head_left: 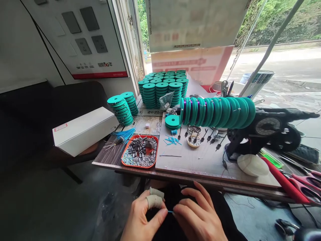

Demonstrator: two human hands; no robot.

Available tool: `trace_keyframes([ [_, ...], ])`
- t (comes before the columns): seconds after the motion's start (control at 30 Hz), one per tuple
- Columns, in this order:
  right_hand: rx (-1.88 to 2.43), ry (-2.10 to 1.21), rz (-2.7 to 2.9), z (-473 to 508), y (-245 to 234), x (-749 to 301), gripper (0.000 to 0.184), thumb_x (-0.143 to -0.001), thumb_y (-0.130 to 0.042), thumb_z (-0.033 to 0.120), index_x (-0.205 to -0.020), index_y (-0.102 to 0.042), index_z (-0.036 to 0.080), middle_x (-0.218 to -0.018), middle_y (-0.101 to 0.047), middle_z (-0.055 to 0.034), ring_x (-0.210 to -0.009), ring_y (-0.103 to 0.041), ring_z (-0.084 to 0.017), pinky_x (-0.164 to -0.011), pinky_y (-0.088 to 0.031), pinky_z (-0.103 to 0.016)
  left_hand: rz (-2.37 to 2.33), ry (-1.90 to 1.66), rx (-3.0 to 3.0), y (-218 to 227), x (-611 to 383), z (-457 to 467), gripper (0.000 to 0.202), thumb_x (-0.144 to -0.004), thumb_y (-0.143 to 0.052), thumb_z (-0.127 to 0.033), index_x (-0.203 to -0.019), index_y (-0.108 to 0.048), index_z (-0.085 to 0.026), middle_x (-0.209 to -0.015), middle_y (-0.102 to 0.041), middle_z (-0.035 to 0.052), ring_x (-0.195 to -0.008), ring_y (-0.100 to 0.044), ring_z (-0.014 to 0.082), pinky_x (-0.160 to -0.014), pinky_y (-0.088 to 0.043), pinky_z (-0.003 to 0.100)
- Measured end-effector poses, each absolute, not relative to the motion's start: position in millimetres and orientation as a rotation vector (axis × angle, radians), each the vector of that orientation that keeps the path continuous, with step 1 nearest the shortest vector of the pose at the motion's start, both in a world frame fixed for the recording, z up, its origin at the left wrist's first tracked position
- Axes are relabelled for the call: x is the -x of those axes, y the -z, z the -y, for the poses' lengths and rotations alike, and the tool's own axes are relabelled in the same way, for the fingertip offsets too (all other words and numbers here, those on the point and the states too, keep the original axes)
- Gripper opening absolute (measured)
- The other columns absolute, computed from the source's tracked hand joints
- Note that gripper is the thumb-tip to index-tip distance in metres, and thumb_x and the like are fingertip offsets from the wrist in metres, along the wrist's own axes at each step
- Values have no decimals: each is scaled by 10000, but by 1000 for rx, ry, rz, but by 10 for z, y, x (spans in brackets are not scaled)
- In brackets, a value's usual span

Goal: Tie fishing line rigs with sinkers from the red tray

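A short piece of thin blue tube [170, 211] spans the small gap between my hands, below the table's front edge. My left hand [142, 216] pinches one end between thumb and fingers; beige tape wraps two of its fingers. At the other end, the thumb and forefinger of my right hand [198, 216] close on it, while its other fingers are raised. The part inside my fingertips is hidden. Just beyond my hands, an orange tray [122, 163] holds dark cylinders, small metal bits and pale blue pieces. More blue tube pieces [173, 141] lie on the board.
A black winder [268, 127] carries a row of green foam spools [220, 112] over the board [170, 164]. Stacked green spools [163, 88] stand behind. Dark sinker-like pieces hang on lines below the row. Scissors [307, 187] lie right; a white box [85, 130] rests left.
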State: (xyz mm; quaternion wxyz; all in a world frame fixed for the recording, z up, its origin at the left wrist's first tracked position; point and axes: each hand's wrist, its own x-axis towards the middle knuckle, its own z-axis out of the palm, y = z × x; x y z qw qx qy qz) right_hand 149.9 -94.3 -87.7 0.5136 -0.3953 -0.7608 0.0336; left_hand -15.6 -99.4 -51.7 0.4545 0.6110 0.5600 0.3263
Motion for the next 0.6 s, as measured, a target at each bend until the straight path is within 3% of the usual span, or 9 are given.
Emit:
trace_keyframes([
  [0.27,881,-99,1919,877,852,-1488,259,-887,-438,178,-689,-605,186,-565,-573,28,-781,-535,-114,-1041,-270,-285,-1377,-811,-1534,481,126,990,150,-766,-622,-287,-636,-632,-215,-777,-628,-17,-763,-585,117,-728,-427,175],
  [0.5,857,-153,1908,727,715,-1563,198,-868,-482,177,-710,-599,196,-591,-592,40,-734,-550,-102,-906,-359,-247,-1683,-812,-1951,244,391,531,49,-793,-615,-220,-758,-647,-233,-879,-629,-19,-846,-577,140,-772,-440,227],
  [0.6,878,-134,1874,692,679,-1544,229,-873,-473,187,-679,-593,204,-565,-586,45,-701,-551,-100,-856,-370,-253,-1925,-306,-2310,131,466,207,73,-794,-597,-178,-812,-648,-227,-939,-625,15,-937,-540,201,-822,-429,322],
])
